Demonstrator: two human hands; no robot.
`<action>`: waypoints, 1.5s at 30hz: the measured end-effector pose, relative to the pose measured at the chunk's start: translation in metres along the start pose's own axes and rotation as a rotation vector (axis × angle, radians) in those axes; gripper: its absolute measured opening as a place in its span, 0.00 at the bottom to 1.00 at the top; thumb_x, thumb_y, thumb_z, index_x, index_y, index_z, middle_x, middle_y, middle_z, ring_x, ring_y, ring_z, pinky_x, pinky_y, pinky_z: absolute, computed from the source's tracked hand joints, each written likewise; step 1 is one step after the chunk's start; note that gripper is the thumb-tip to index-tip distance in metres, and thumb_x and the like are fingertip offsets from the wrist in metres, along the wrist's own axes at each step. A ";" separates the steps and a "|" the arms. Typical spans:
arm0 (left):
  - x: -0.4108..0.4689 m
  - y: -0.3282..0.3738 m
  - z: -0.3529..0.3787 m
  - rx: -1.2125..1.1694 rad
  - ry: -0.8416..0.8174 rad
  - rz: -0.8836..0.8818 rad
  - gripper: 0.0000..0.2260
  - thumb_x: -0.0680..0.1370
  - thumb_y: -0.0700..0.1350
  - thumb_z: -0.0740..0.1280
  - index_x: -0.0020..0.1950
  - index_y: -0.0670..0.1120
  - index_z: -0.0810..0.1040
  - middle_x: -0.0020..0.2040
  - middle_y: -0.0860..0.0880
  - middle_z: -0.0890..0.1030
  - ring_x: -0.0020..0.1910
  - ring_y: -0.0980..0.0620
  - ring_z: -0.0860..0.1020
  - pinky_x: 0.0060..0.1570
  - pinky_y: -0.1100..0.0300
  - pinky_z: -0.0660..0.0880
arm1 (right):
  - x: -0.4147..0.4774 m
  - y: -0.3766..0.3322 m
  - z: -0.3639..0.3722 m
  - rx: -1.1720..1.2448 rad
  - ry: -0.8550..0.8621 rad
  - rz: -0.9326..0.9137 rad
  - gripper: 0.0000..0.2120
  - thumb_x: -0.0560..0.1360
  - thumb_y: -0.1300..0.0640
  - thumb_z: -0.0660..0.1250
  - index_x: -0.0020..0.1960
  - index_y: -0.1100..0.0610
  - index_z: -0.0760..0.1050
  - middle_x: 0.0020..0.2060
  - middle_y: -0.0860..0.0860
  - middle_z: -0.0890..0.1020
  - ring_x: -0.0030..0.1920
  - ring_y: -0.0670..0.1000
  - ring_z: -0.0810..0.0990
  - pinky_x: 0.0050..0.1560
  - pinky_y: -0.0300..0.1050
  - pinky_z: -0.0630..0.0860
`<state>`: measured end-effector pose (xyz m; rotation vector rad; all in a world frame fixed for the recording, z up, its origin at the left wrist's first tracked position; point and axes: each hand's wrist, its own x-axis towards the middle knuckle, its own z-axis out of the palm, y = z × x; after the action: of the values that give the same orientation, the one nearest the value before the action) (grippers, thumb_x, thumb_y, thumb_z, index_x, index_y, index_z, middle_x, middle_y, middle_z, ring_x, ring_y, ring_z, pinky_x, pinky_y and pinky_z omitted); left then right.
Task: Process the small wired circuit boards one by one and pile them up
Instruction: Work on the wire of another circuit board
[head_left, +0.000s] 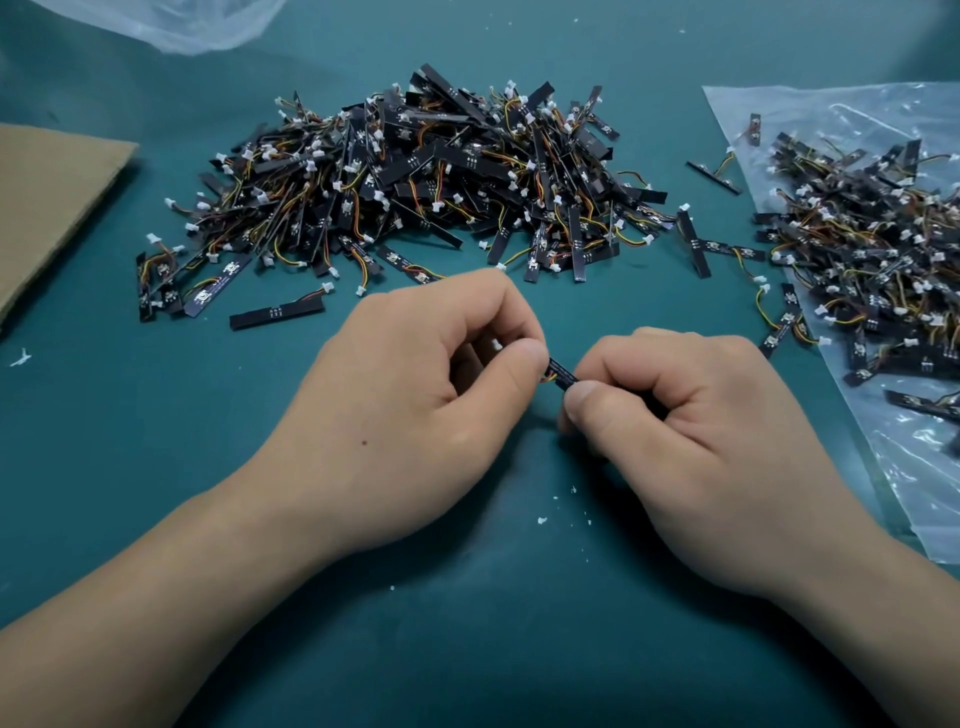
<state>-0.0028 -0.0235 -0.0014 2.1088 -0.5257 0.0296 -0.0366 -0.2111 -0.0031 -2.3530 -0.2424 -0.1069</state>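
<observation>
- The heap of boards (415, 176) fills the far middle of the green mat (156, 467), and loose boards (275, 314) spill from its near edge.
- A plastic bag (924, 493) loaded with more boards blocks the right side.
- Stray boards (698, 244) lie in the gap between heap and bag.
- Cardboard (52, 208) covers the far left.
- Bare mat lies open at the near left and front, around the left hand (415, 405) and right hand (691, 431), which pinch a single board (561, 375).

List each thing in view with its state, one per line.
held board: gripped between both hands.
left hand: pinches its wired end.
right hand: pinches its other end.
centre pile: loose heap on mat.
right pile: heaped on plastic bag.
cardboard: lying flat.
</observation>
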 end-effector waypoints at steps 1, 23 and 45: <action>0.000 0.000 0.000 0.002 0.000 0.007 0.06 0.78 0.48 0.66 0.41 0.51 0.77 0.32 0.51 0.78 0.32 0.51 0.76 0.30 0.65 0.69 | 0.000 0.000 0.000 0.004 0.000 -0.003 0.13 0.75 0.51 0.64 0.35 0.54 0.77 0.29 0.50 0.77 0.39 0.50 0.76 0.39 0.45 0.70; 0.001 -0.003 0.002 -0.071 -0.037 0.022 0.05 0.80 0.49 0.65 0.47 0.52 0.80 0.33 0.52 0.79 0.30 0.53 0.76 0.32 0.60 0.72 | -0.001 0.000 -0.002 0.049 -0.065 -0.128 0.21 0.78 0.47 0.57 0.31 0.57 0.59 0.25 0.54 0.63 0.27 0.51 0.62 0.33 0.52 0.64; -0.003 -0.004 0.008 0.656 0.076 -0.275 0.26 0.74 0.61 0.56 0.71 0.55 0.68 0.80 0.47 0.58 0.78 0.45 0.54 0.74 0.45 0.50 | -0.002 0.007 0.003 0.111 0.014 -0.089 0.08 0.81 0.48 0.64 0.54 0.46 0.81 0.33 0.45 0.83 0.30 0.47 0.77 0.32 0.33 0.67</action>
<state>-0.0055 -0.0267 -0.0099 2.7910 -0.1817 0.1407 -0.0374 -0.2142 -0.0103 -2.2304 -0.3380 -0.1489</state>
